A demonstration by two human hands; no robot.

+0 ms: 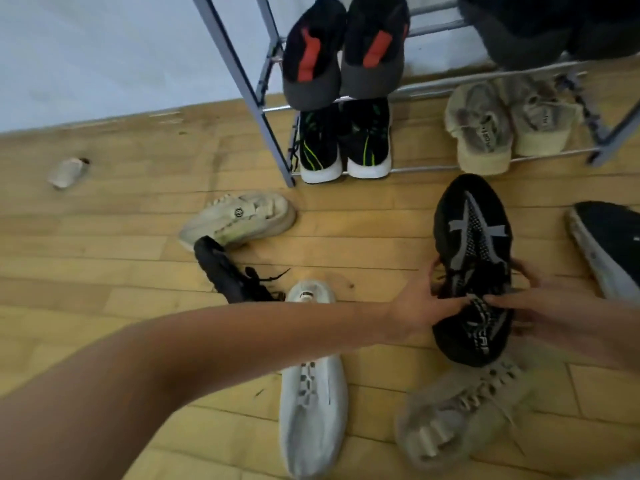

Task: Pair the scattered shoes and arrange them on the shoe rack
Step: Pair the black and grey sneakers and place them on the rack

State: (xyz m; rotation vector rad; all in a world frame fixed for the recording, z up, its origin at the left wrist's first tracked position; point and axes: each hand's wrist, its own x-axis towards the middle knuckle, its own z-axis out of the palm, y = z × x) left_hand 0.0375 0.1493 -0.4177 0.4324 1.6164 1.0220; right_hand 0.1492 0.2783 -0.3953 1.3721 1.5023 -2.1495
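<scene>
A black sneaker with grey straps [472,237] is held toe-forward in front of the shoe rack [242,81]. My left hand [420,306] grips its left side at the collar and my right hand [540,303] grips its right side. On the rack sit a black-and-red pair [343,46], a black pair with green lines [344,140] and a beige pair [502,123]. Loose on the floor lie a cream shoe [239,218], a black shoe on its side [228,271], a pale grey shoe [311,386] and a tan shoe [457,410].
A black shoe with a white sole [609,244] lies at the right edge. A small pale object [67,172] sits on the wooden floor at the left near the white wall. A dark bulky item [540,26] rests on the rack's upper right.
</scene>
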